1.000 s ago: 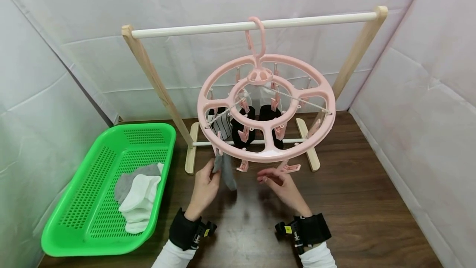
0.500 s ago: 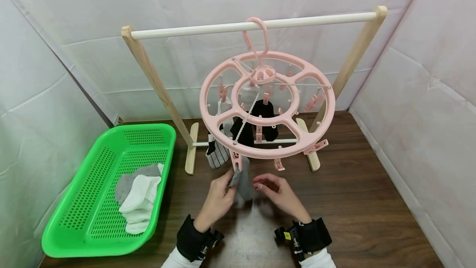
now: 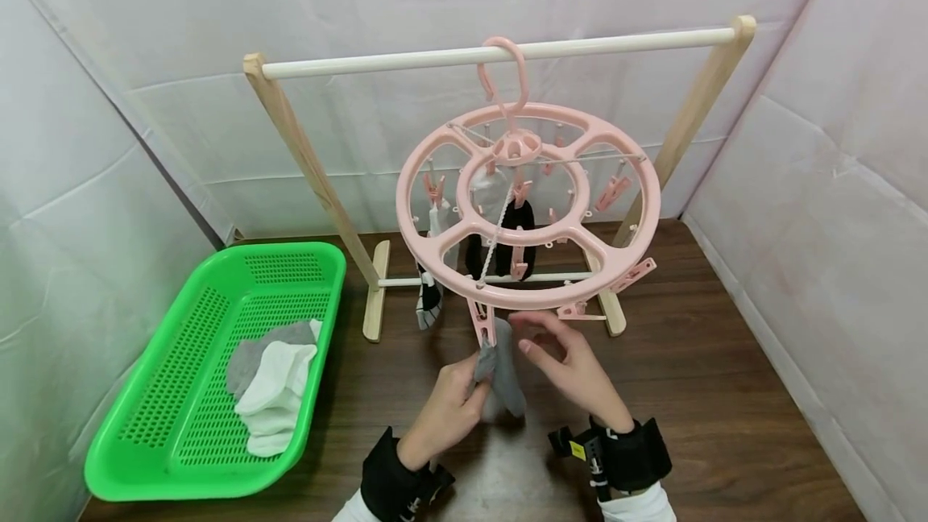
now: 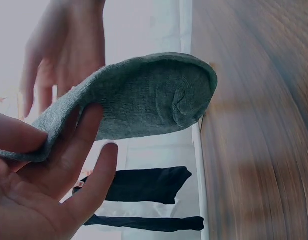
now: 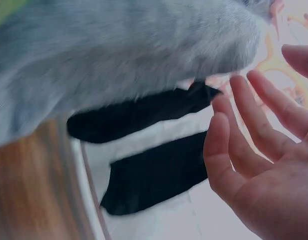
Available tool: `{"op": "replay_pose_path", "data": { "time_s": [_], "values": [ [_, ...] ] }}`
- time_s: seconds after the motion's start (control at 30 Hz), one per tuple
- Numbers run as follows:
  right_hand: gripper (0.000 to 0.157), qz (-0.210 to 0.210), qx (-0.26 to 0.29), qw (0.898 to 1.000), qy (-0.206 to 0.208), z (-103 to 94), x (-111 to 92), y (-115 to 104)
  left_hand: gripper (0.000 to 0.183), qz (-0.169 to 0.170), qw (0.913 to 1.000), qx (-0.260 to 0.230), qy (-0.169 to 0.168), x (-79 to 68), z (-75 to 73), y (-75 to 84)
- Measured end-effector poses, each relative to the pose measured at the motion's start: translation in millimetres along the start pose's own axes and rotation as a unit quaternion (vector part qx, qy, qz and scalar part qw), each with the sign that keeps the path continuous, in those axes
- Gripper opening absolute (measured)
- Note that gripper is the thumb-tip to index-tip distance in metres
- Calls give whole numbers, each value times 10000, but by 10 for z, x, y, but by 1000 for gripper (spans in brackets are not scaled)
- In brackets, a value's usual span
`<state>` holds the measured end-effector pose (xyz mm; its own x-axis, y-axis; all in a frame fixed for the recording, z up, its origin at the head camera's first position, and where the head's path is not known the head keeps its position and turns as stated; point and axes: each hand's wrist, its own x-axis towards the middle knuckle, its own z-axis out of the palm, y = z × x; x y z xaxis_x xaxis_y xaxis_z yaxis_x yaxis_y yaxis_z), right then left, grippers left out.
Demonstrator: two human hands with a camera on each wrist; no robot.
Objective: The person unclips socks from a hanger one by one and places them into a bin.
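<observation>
A grey sock (image 3: 510, 381) hangs from a pink clip (image 3: 481, 319) at the front of the round pink sock hanger (image 3: 609, 280). My left hand (image 3: 445, 409) pinches the sock's upper edge just below that clip. In the left wrist view the grey sock (image 4: 143, 100) stretches away from the thumb and fingers. My right hand (image 3: 576, 369) is to the right of the sock, under the ring, with relaxed fingers and nothing in them. The right wrist view has its fingertips close to the sock's end (image 5: 234, 50).
Black socks (image 3: 528, 224) and a black-and-white striped sock (image 3: 429, 304) hang farther back. The hanger hooks over a white rod (image 3: 623, 43) on wooden posts (image 3: 293, 139). At left stands a green basket (image 3: 109, 433) holding white socks (image 3: 271, 385) and a grey one (image 3: 254, 357).
The hanger has turned, bringing the grey sock and its clip rightward. My left hand has moved right with the sock, still pinching it. The right hand has shifted slightly right.
</observation>
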<state>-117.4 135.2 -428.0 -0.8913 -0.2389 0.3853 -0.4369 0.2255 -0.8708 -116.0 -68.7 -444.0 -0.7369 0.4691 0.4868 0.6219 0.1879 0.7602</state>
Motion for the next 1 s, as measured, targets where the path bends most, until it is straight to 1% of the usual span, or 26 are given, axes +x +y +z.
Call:
{"op": "replay_pose_path", "data": {
  "time_s": [0.1, 0.2, 0.3, 0.4, 0.5, 0.6, 0.77, 0.87, 1.0],
  "values": [
    [41, 25, 108, 9999, -32, -16, 50, -60, 17, 54, 9999, -48, -156, 2, 33, 34],
    [44, -22, 215, 9996, -186, -20, 110, -104, 17, 74, 9996, -57, -276, 0, 59, 63],
    [42, -56, 411, 9982, -437, -25, 177, -150, 17, 65, 9992, -67, -387, 0, 80, 81],
    [40, -94, 689, 9945, -788, -32, 250, -190, 18, -8, 9986, -63, -522, 2, 93, 99],
    [37, -214, 1068, 9868, -1199, -33, 329, -218, 18, -48, 9981, -19, -621, 7, 102, 117],
    [35, -417, 1456, 9760, -1565, -29, 395, -239, 19, 11, 9980, 75, -625, 11, 108, 123],
    [32, -428, 2032, 9627, -1733, -35, 417, -262, 18, 62, 9982, 165, -581, 3, 103, 112],
    [33, -392, 2406, 9537, -1764, -44, 419, -271, 17, -6, 9982, 93, -587, -11, 84, 102],
    [34, -300, 2900, 9383, -1859, -58, 428, -271, 17, -99, 9982, 12, -596, -31, 49, 91]
  ]
}}
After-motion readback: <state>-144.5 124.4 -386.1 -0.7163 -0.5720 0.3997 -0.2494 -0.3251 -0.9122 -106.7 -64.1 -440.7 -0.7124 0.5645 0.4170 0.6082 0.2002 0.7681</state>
